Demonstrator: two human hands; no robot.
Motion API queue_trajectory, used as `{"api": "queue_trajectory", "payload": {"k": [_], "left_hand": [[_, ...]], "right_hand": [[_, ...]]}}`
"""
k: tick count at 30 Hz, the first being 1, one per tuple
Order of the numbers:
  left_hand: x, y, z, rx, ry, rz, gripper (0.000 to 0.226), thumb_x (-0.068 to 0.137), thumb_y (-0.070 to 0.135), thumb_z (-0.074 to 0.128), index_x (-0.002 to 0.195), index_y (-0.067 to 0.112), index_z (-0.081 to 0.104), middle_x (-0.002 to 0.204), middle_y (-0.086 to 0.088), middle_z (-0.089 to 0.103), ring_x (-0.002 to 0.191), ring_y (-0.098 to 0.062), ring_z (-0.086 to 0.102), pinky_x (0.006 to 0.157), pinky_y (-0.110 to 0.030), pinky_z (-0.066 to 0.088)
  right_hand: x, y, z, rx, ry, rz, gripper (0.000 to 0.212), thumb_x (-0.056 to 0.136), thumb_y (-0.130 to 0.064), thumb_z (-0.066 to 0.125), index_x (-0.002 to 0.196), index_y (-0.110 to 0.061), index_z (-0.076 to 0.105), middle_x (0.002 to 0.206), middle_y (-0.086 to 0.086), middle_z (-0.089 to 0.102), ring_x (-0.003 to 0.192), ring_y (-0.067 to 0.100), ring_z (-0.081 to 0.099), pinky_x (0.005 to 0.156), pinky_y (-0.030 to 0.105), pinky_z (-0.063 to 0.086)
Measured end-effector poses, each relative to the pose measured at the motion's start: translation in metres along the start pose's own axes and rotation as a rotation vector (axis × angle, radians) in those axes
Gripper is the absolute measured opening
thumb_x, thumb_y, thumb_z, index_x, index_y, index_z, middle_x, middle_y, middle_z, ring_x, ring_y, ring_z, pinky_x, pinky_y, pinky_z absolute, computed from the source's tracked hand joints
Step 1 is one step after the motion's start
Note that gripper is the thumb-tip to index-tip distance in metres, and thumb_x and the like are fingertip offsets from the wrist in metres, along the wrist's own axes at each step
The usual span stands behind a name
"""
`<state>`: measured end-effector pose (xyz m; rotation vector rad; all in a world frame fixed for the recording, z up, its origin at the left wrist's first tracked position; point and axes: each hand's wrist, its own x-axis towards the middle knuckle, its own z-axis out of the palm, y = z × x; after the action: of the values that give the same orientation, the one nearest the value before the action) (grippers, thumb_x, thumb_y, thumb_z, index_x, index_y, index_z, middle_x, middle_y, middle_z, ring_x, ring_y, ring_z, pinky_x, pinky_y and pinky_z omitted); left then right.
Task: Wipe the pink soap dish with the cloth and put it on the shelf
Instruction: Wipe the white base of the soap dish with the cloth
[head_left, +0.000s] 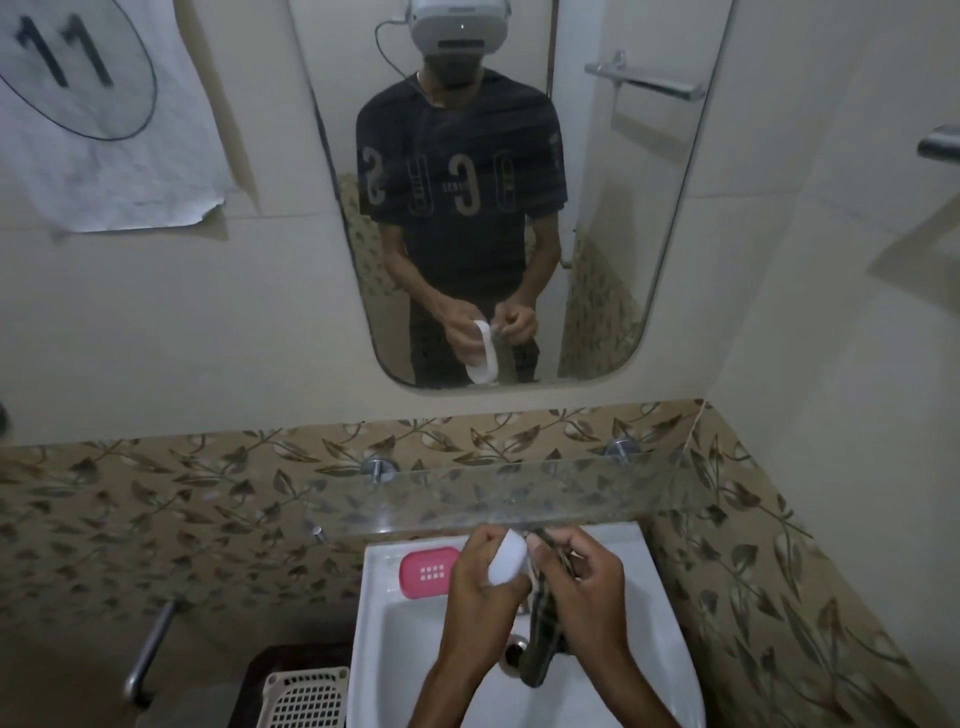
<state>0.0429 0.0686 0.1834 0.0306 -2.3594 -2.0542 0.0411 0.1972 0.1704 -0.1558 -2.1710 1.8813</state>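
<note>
Holding a white oblong bar, probably soap (506, 564), in our left hand (480, 587) with the fingers curled round it, and pinching a dark, limp cloth (543, 629) in our right hand (592, 592) so that it hangs down over the basin, we have not yet touched the pink oval plastic soap dish with the small grid of white drain holes (428, 573). It lies flat on the back left ledge of the white ceramic washbasin (395, 649), just beside our left hand and below the clear glass wall shelf (597, 493) where it must end up. We judge the dish to be light and rigid, hard plastic that will not bend under wiping, but likely slick if wet or soapy; taking it by the long edges between thumb and fingers looks safest, with the cloth worked over the top and into the holes. The left hand must first be freed of the bar. The shelf is narrow, smooth glass on two metal pegs, so the dish could slide when set down. The room is dim, with a mirror (519, 208) above, leaf-patterned tiles (156, 519) round the basin and a cream slotted basket (306, 696) at lower left; whether the cloth is damp we cannot tell.
</note>
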Motion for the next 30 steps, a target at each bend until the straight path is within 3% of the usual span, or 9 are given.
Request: {"api": "queue_trajectory", "payload": {"k": [3,6,9,11,15,20,25,27,30], "left_hand": [[0.003,0.006,-0.004,-0.05,-0.034,-0.009,0.017,0.084,-0.007,0.065,0.098,0.002,0.065,0.091,-0.009,0.066,0.08,-0.018,0.065,0.067,-0.022,0.05],[-0.002,0.006,0.001,-0.076,-0.106,-0.011,0.026,0.07,0.001,0.062,0.096,0.005,0.063,0.083,0.002,0.064,0.074,-0.01,0.062,0.062,-0.02,0.047],[-0.003,0.004,-0.001,-0.116,-0.07,0.008,0.017,0.085,-0.007,0.064,0.096,0.005,0.064,0.086,-0.006,0.068,0.077,-0.015,0.066,0.063,-0.029,0.054],[-0.001,0.0,-0.001,-0.106,-0.042,0.011,0.025,0.085,-0.015,0.062,0.097,0.007,0.066,0.088,-0.006,0.07,0.082,-0.015,0.07,0.067,-0.029,0.056],[-0.001,-0.001,-0.001,-0.118,-0.071,-0.016,0.035,0.075,-0.005,0.068,0.106,0.011,0.07,0.097,0.003,0.072,0.089,-0.017,0.071,0.071,-0.03,0.057],[0.004,0.001,-0.009,-0.14,-0.008,0.019,0.028,0.07,-0.002,0.069,0.095,0.012,0.066,0.091,-0.004,0.07,0.086,-0.025,0.068,0.07,-0.036,0.057],[-0.002,0.01,-0.006,-0.125,-0.061,0.069,0.046,0.063,0.002,0.061,0.09,0.038,0.071,0.09,0.006,0.067,0.078,-0.005,0.064,0.064,-0.018,0.048],[-0.001,0.011,-0.009,-0.134,-0.053,0.074,0.045,0.063,0.002,0.061,0.091,0.036,0.07,0.09,0.007,0.067,0.077,-0.005,0.063,0.064,-0.019,0.049],[0.0,0.009,-0.008,-0.146,-0.045,0.071,0.044,0.061,0.0,0.062,0.096,0.026,0.07,0.091,0.013,0.069,0.079,-0.001,0.064,0.065,-0.016,0.049]], "right_hand": [[0.0,-0.008,-0.002,0.037,-0.063,-0.063,0.004,0.09,-0.021,0.077,0.089,-0.025,0.079,0.082,-0.001,0.077,0.078,0.015,0.074,0.071,0.032,0.062],[0.011,-0.009,-0.001,-0.023,0.037,0.012,0.014,0.091,-0.012,0.076,0.084,-0.023,0.078,0.083,-0.004,0.077,0.083,0.016,0.073,0.078,0.035,0.061],[-0.003,-0.015,0.002,-0.041,-0.095,-0.222,0.01,0.091,-0.023,0.075,0.091,-0.032,0.078,0.089,-0.01,0.074,0.086,0.013,0.072,0.075,0.023,0.058],[-0.006,-0.013,0.003,-0.077,-0.158,-0.323,0.008,0.091,-0.025,0.075,0.093,-0.032,0.078,0.088,-0.012,0.073,0.085,0.013,0.071,0.075,0.025,0.057],[0.017,-0.008,0.007,-0.018,0.035,0.02,0.014,0.094,-0.015,0.075,0.081,-0.022,0.078,0.082,-0.003,0.075,0.082,0.015,0.071,0.082,0.046,0.06],[0.003,-0.012,0.014,-0.074,-0.05,-0.247,0.005,0.091,-0.034,0.071,0.09,-0.036,0.075,0.091,-0.013,0.071,0.089,0.008,0.071,0.078,0.015,0.055],[0.026,-0.005,0.009,0.089,-0.003,0.122,0.012,0.093,-0.02,0.076,0.084,-0.027,0.079,0.088,-0.004,0.079,0.087,0.012,0.074,0.077,0.026,0.06],[0.028,-0.003,0.009,0.113,-0.074,0.115,0.012,0.095,-0.023,0.074,0.087,-0.03,0.079,0.089,-0.005,0.079,0.085,0.007,0.074,0.071,0.017,0.056],[0.037,0.0,0.005,0.262,-0.157,0.298,0.009,0.098,-0.026,0.07,0.095,-0.024,0.078,0.093,0.002,0.079,0.083,0.011,0.075,0.067,0.021,0.057]]}}
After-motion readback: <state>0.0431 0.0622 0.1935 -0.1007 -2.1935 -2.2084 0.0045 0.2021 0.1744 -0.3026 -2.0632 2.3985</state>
